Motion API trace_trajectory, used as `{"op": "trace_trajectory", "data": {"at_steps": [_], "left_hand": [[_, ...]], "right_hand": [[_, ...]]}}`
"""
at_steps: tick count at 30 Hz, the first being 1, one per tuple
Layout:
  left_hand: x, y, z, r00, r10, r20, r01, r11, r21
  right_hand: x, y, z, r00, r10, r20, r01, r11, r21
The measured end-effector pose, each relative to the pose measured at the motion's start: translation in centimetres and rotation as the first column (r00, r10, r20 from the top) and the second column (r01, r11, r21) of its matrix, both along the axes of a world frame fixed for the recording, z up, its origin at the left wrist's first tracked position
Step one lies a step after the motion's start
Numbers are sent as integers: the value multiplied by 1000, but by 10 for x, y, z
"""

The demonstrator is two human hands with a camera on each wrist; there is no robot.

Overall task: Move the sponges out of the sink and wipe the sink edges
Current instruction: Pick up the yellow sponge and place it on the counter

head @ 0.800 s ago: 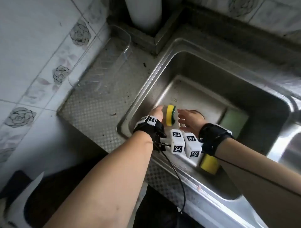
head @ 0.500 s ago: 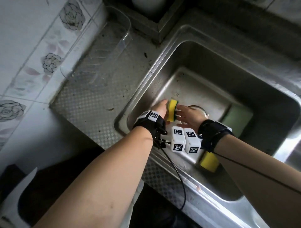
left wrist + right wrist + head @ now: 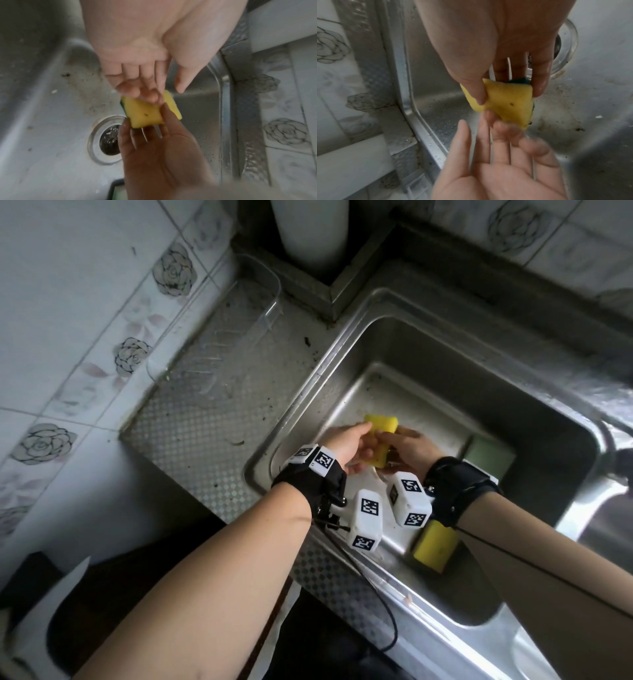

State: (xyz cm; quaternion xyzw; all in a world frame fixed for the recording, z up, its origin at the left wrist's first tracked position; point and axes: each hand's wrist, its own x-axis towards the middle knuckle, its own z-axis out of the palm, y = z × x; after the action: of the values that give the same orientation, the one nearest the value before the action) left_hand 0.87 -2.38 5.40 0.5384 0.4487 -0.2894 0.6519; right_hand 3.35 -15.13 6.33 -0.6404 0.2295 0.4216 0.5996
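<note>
Inside the steel sink (image 3: 308,392) my right hand (image 3: 407,450) pinches a yellow sponge (image 3: 382,426) with a dark green scouring side between thumb and fingers. That pinch on the sponge (image 3: 510,100) shows plainly in the right wrist view, above the drain (image 3: 565,47). My left hand (image 3: 346,440) meets it from the left, its straight fingers (image 3: 137,81) touching the sponge (image 3: 145,113). A second yellow sponge (image 3: 433,546) lies against the near sink wall under my right wrist. A pale green sponge (image 3: 489,455) lies on the sink floor to the right.
A patterned steel drainboard (image 3: 205,422) with dirt specks runs left of the sink. A clear plastic container (image 3: 219,337) lies on it against the tiled wall. A white pipe (image 3: 308,231) stands in the back corner. The sink floor is grimy around the drain (image 3: 108,139).
The sponge stood on its edge on the sink floor between both hands. Now my right hand grips it, turned with its yellow face up, and my left fingers touch it.
</note>
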Motion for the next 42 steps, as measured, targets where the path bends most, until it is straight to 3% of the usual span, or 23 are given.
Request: {"op": "trace_trajectory", "data": {"at_steps": [5, 9, 11, 16, 19, 23, 26, 28, 32, 37, 42], "left_hand": [[-1, 12, 22, 963, -160, 218, 55, 906, 420], [-5, 7, 42, 899, -353, 261, 220, 877, 427], [-6, 3, 46, 861, -442, 252, 273, 820, 504], [-7, 1, 52, 858, -495, 139, 299, 700, 648], [-13, 1, 52, 815, -565, 128, 329, 634, 700], [-14, 13, 55, 825, -537, 174, 290, 667, 686], [-7, 25, 64, 844, -455, 286, 235, 791, 565], [-3, 32, 73, 834, -449, 322, 240, 819, 522], [-3, 43, 88, 775, -558, 296, 315, 748, 584], [12, 74, 115, 750, -590, 299, 240, 664, 708], [21, 120, 138, 790, -536, 298, 122, 613, 781]], "right_hand": [[3, -2, 30, 997, -73, -7, 73, 996, 56], [1, 2, 52, 997, -63, 52, 58, 994, 94], [-2, 4, 57, 990, -101, 96, 94, 993, 75], [-8, 9, 60, 966, -248, 77, 249, 968, -1], [-12, 16, 60, 961, -273, 52, 276, 960, -52], [-14, 20, 67, 970, -234, 70, 236, 971, -26], [-10, 20, 77, 974, -205, 92, 200, 978, 60], [-5, 22, 86, 987, -133, 86, 130, 991, 38], [7, 30, 94, 991, -121, 59, 119, 993, 25], [36, 65, 109, 993, -71, 98, 58, 990, 130], [56, 107, 122, 989, 10, 147, -45, 971, 237]]}}
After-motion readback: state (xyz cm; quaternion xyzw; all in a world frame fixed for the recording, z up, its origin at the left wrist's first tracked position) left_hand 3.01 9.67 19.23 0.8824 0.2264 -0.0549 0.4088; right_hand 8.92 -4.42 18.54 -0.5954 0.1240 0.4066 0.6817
